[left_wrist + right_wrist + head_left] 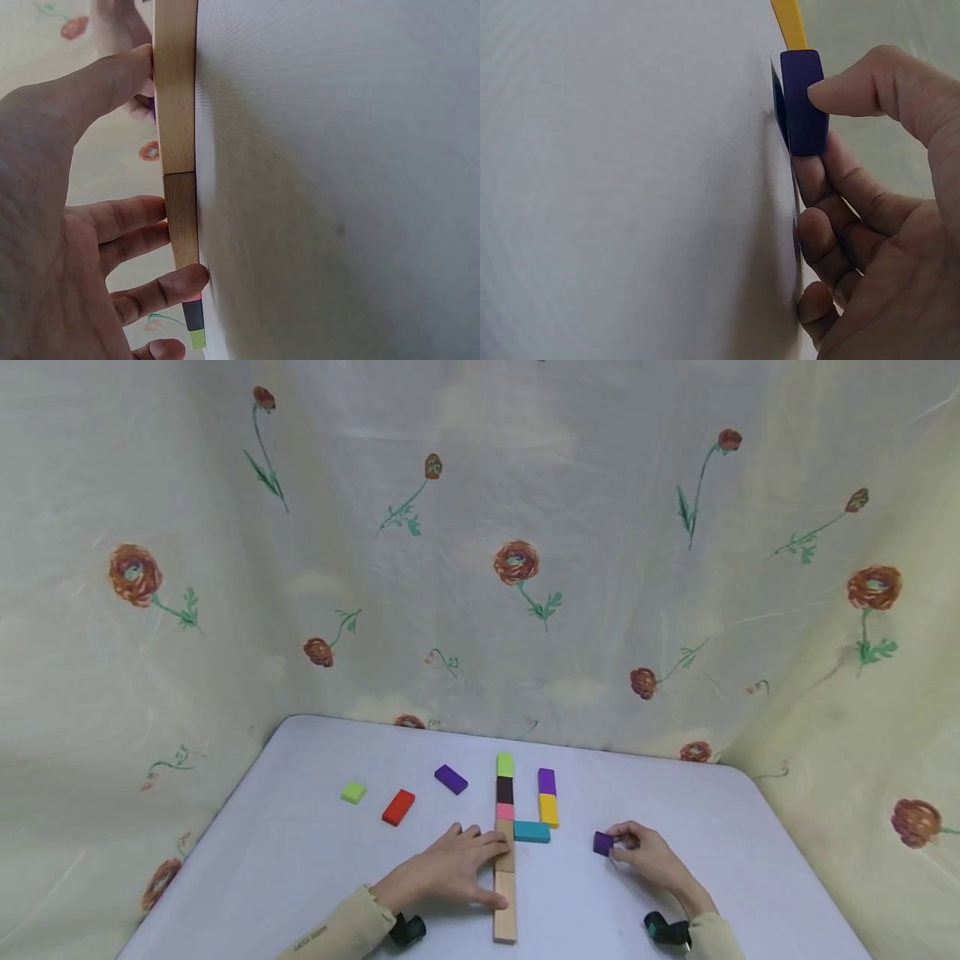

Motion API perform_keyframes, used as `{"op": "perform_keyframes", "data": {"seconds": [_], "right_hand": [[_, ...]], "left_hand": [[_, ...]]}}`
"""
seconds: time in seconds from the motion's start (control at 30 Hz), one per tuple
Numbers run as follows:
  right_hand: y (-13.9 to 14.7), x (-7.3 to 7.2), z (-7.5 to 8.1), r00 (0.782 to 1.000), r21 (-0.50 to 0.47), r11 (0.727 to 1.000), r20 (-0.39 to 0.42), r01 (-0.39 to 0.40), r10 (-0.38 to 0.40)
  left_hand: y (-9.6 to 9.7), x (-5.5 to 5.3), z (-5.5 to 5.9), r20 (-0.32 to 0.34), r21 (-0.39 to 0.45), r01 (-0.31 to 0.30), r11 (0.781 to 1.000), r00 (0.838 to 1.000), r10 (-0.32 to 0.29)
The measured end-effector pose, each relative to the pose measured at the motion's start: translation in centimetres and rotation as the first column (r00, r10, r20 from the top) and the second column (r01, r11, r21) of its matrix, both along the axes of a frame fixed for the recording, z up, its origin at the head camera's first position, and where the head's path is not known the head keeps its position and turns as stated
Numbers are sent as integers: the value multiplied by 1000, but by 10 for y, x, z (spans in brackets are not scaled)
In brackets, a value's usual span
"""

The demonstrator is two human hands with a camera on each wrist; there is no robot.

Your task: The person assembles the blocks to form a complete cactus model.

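My right hand (651, 860) pinches a small purple block (603, 843) between thumb and fingers, right of the block row. In the right wrist view the purple block (805, 105) stands upright against the thumb tip. My left hand (453, 866) rests against two plain wooden blocks (506, 925) laid end to end, its thumb on the nearer one and its fingers spread along the farther one. Beyond these, the row continues with a pink block (505, 812), a black block (505, 791) and a light green block (505, 765).
A teal block (532, 832) juts right from the row; a yellow block (549, 810) and another purple block (547, 781) run away from its outer end. Loose on the left lie a purple block (451, 779), a red block (398, 807) and a light green block (353, 792).
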State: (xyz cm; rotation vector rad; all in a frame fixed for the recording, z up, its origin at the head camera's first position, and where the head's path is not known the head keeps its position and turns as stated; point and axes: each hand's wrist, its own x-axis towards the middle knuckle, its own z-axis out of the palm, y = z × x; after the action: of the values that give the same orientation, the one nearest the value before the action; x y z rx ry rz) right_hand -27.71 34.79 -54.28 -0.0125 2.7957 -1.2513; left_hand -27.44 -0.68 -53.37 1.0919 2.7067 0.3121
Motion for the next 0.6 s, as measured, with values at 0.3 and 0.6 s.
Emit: {"op": "perform_keyframes", "data": {"seconds": [0.3,0.6], "right_hand": [[-13,-13,3,998,-32,998,-14,62,-63],[-38,-37,16,996,18,998,-72,59,-57]], "left_hand": [[-1,-1,2,-3,-4,5,1000,1000,-5],[-1,1,3,4,6,11,1000,1000,-11]]}}
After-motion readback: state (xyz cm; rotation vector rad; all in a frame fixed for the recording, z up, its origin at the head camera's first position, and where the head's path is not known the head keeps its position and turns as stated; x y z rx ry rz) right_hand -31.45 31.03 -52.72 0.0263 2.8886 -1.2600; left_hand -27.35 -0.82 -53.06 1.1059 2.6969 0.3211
